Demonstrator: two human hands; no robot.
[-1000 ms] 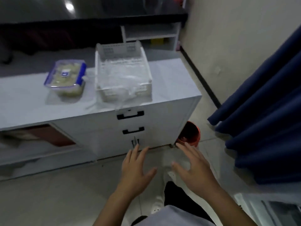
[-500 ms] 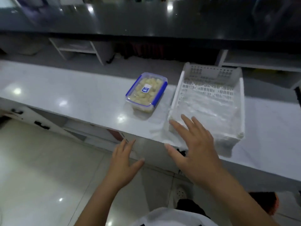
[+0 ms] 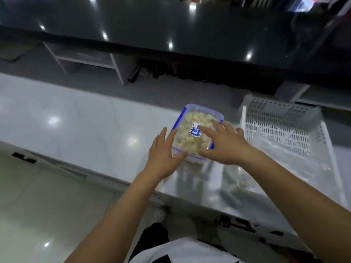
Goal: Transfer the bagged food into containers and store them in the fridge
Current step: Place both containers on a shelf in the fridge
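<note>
Both hands have come forward since half a second ago: the left hand (image 3: 163,155) and right hand (image 3: 226,145), fingers spread, flank the lidded food container (image 3: 191,137) near the counter (image 3: 76,130) front edge, basket (image 3: 284,141) just beside.

A blue-and-white label (image 3: 195,131) sits on the container lid (image 3: 197,130); its print is too blurred to read; nothing else carries text.

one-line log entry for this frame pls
phase: reach | left hand: open beside food container | right hand: open over lid | container: on counter
</note>
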